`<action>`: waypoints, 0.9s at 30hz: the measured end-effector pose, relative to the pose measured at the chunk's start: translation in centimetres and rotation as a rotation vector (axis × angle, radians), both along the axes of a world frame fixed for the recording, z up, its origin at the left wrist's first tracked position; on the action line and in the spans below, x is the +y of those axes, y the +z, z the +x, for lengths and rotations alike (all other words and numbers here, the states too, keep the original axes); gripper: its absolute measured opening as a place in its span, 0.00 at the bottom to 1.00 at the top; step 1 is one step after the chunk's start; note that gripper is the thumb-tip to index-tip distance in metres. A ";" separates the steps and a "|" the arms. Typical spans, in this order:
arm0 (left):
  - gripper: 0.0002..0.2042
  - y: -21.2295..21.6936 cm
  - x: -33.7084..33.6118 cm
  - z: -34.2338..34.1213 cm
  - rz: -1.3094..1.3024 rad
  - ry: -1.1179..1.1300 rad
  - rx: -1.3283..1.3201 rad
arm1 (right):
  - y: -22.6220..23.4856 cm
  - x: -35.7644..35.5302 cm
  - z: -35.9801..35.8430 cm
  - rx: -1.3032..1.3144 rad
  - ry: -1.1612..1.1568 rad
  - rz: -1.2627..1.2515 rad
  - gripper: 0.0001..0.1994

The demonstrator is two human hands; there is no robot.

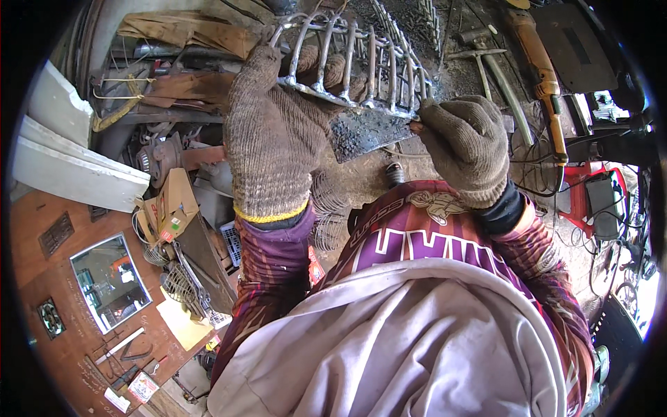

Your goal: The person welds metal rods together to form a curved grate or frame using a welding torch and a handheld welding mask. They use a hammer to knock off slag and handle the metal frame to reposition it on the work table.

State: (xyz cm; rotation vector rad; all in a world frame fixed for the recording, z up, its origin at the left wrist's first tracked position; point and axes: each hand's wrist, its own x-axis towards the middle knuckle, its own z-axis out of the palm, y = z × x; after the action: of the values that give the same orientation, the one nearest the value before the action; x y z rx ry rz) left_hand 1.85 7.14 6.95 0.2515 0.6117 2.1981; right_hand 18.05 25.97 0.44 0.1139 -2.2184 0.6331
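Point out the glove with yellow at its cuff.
The left glove: a yellow band rims its cuff, while no yellow shows on the right glove.

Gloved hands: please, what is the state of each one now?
Left hand: closed, holding the metal rack at its left end.
Right hand: closed, near the rack's right end; what it holds is unclear.

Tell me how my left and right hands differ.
Your left hand has its fingers behind the bars of the metal frame; your right hand is curled by the frame's right end. A yellow hem shows at the left hand's wrist, none at the right hand's. Both wear brownish knitted gloves.
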 end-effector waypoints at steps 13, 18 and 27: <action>0.16 1.1 -1.4 0.9 -0.281 0.154 -0.003 | -1.2 0.0 0.4 0.009 0.039 0.005 0.17; 0.23 1.0 -2.1 -0.5 -0.272 0.022 -0.020 | -1.3 0.0 0.8 -0.042 0.080 0.036 0.20; 0.21 -2.6 -3.6 0.0 -0.601 0.210 0.730 | -1.3 -0.1 0.4 -0.108 -0.015 -0.034 0.15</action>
State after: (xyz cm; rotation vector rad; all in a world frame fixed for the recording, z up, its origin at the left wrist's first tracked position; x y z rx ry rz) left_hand 1.89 3.52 4.36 0.6970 1.7196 1.9623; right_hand 18.48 25.85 -0.82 0.0469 -2.3090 0.6834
